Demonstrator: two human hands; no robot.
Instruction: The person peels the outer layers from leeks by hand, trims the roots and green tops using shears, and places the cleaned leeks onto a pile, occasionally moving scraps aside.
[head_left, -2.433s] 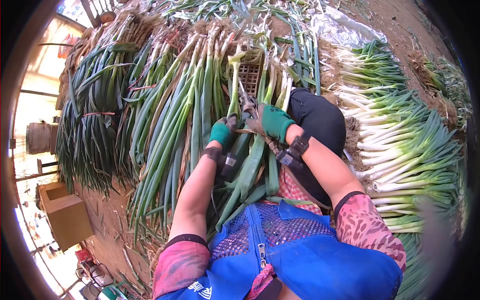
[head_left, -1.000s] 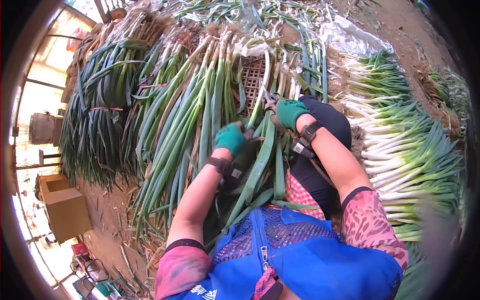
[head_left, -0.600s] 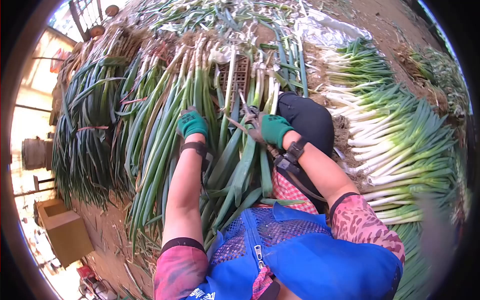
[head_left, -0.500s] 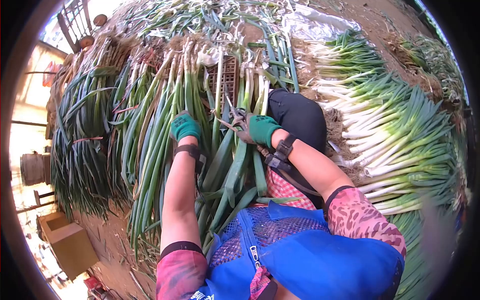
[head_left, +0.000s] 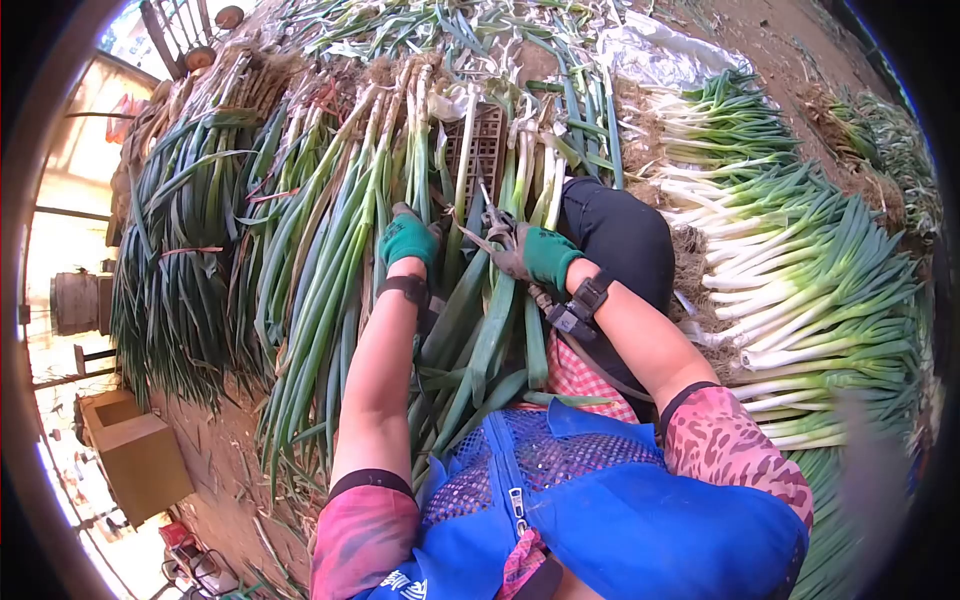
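- No word, brand or number can be read with certainty.
- On the blue vest [head_left: 640, 530], to the lower left of its zip [head_left: 517, 503] in the view, there is white print [head_left: 407, 584]; it looks like characters, but they are too small and partly cut to read.
- On the green left glove [head_left: 406, 241], above and left of the zip, small dark marks are too unclear to read.

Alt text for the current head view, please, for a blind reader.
Green-gloved left hand at a spread of long leafy onions; right hand grips a slim, pointed metal tool. White-stemmed onions lie in a row at right.
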